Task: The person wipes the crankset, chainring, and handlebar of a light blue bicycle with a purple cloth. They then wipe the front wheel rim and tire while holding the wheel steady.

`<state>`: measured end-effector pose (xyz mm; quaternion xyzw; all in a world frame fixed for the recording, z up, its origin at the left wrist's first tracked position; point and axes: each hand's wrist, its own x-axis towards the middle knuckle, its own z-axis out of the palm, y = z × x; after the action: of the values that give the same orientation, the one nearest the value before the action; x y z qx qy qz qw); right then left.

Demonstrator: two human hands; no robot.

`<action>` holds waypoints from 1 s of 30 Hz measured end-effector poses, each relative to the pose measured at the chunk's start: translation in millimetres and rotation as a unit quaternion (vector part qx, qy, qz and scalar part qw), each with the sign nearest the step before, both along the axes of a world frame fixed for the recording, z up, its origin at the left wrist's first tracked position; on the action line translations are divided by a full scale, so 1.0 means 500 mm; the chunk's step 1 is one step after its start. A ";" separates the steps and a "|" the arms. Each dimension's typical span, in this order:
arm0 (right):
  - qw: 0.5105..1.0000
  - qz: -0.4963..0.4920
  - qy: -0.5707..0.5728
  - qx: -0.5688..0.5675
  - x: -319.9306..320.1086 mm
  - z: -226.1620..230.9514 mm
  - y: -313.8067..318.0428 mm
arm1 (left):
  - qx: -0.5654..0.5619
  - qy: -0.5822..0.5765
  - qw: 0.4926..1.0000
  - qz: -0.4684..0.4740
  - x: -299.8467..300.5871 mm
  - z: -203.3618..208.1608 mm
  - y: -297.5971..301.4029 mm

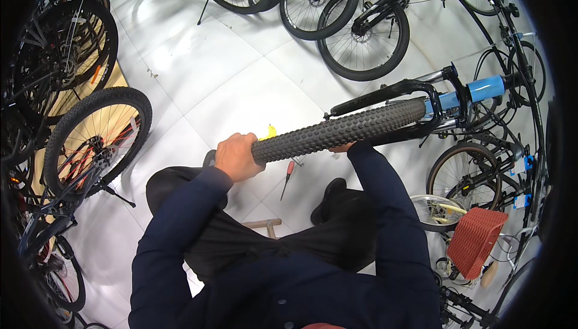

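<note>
A bicycle wheel [337, 130] with a black knobby tyre is seen edge-on, its far right end between the legs of a black suspension fork [385, 94]. Blue tube [485, 88] shows behind the fork crown. My left hand [238, 155] is closed round the near left end of the tyre. Beside the tyre's lower side, my right hand [341, 148] is mostly covered by the wheel, and its fingers are hidden. Below the wheel, a screwdriver [289, 172] with a red handle lies on the floor. Something small and yellow [271, 131] shows just behind the tyre, by my left hand.
Parked bicycles stand on several sides, one with a knobby front wheel [99, 142] at left and another wheel [364, 37] at the back. A red basket [475, 242] is at lower right. Between my legs is a wooden piece [263, 223] on the white tiled floor [211, 94].
</note>
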<state>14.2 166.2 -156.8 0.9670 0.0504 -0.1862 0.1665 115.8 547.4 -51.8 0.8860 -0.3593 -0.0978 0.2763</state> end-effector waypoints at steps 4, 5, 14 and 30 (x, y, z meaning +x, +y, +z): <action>0.971 -0.158 0.159 0.087 0.021 0.115 0.018 | -0.089 -0.091 0.991 -0.043 0.025 0.068 -0.057; 0.946 -0.228 0.188 0.132 0.020 0.146 0.010 | -0.130 -0.122 0.982 -0.060 0.032 0.088 -0.085; 0.921 -0.293 0.181 0.182 0.023 0.180 0.010 | -0.214 -0.166 0.961 -0.049 0.047 0.126 -0.117; 0.961 -0.097 0.252 0.063 0.098 0.287 0.059 | -0.256 -0.164 0.950 -0.071 0.059 0.097 -0.121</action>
<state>63.3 195.5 -13.2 0.8976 0.0082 -0.4355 0.0684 145.1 487.0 -3.5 0.7619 -0.4743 0.1249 0.4230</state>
